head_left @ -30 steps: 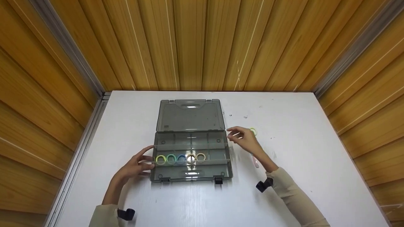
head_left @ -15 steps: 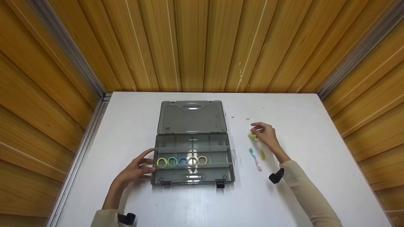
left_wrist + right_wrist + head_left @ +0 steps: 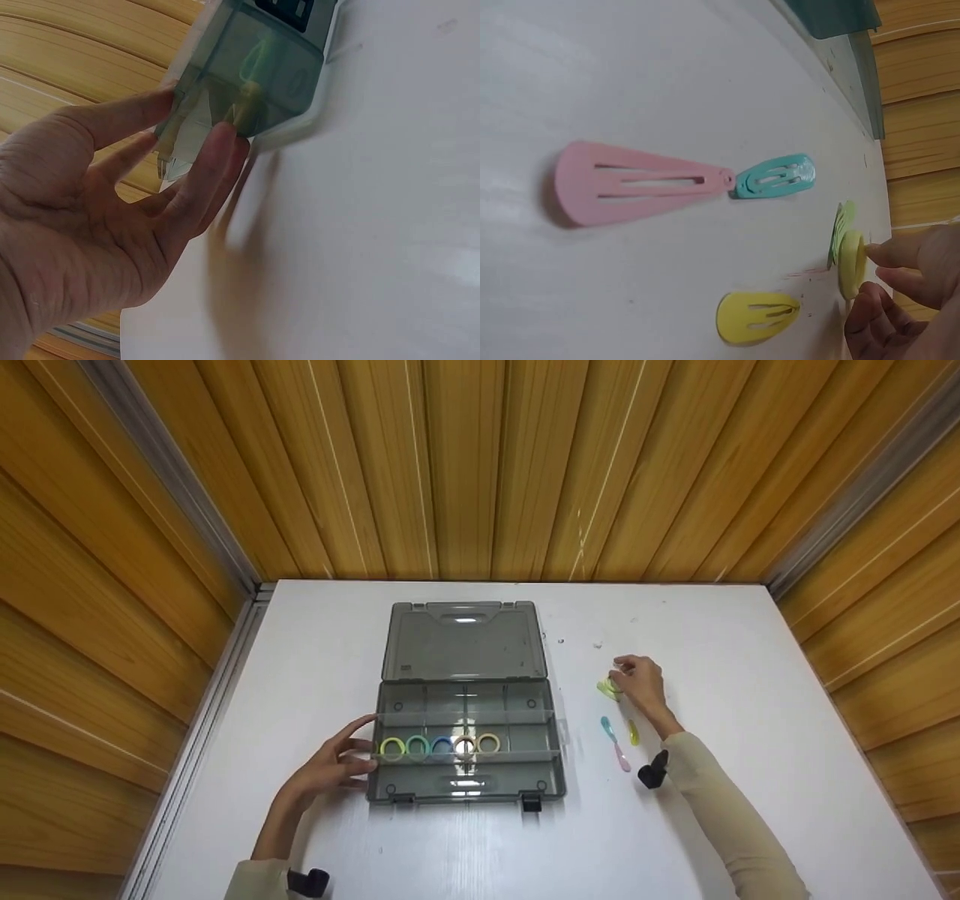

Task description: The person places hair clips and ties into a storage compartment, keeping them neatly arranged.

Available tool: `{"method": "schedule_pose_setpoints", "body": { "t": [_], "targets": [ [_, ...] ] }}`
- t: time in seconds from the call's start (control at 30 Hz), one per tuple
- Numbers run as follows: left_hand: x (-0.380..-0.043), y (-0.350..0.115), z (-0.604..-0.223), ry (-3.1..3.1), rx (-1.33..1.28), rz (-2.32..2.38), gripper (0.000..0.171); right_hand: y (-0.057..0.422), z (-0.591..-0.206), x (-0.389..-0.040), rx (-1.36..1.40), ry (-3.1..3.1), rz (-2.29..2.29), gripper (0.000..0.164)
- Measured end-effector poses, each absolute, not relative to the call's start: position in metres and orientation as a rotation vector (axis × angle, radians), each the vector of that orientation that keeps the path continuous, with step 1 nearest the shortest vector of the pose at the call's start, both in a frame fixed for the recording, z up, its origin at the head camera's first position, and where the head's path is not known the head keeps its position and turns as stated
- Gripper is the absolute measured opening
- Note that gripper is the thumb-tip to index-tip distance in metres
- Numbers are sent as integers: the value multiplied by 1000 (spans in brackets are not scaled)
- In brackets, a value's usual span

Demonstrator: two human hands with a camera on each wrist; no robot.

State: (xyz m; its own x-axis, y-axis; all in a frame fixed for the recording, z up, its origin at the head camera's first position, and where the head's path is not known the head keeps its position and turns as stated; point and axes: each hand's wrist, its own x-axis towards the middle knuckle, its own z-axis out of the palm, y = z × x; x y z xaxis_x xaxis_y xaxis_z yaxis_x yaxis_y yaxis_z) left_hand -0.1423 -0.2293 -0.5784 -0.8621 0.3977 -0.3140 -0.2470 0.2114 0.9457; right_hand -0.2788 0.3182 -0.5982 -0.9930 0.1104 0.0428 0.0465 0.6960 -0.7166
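Note:
My left hand point(image 3: 328, 765) touches the left wall of the grey see-through storage box point(image 3: 466, 789), fingers spread along it. The box lies open on the table. Several coloured ring-shaped bands point(image 3: 418, 746) stand in a row in its middle section: yellow, green, blue and beige. Right of the box, my right hand point(image 3: 642, 682) pinches a yellow ring-shaped band point(image 3: 850, 264) at its edge with the fingertips. Right beside that band is a light green snap hair clip point(image 3: 841, 231). Nearer the right wrist camera lie a pink hair clip point(image 3: 645, 182), a teal hair clip point(image 3: 778, 177) and a yellow hair clip point(image 3: 756, 318).
The box lid point(image 3: 465, 649) is folded back towards the rear of the white table point(image 3: 697, 652). Two black latches point(image 3: 531, 802) stick out at the box's front. Wood-patterned walls point(image 3: 480, 472) stand around the table's back and sides.
My right hand has gone from the box's right edge out to the light green clip and now pinches the yellow band there. My left hand stays at the box's left side.

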Motion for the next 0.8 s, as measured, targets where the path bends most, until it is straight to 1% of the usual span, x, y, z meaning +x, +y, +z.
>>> {"method": "schedule_pose_setpoints", "body": {
  "t": [0.47, 0.6, 0.8],
  "targets": [
    [-145, -232, -579, 2011, 139, 1666, 84, 329, -600, -272, -153, -2866, 1152, 19],
    [-149, -232, -579, 2003, 137, 1673, 85, 332, -598, -270, -164, -2867, 1135, 18],
    [-154, -230, -580, 1998, 141, 1676, 85, 335, -585, -266, -137, -2844, 1139, 19]
  ]
}}
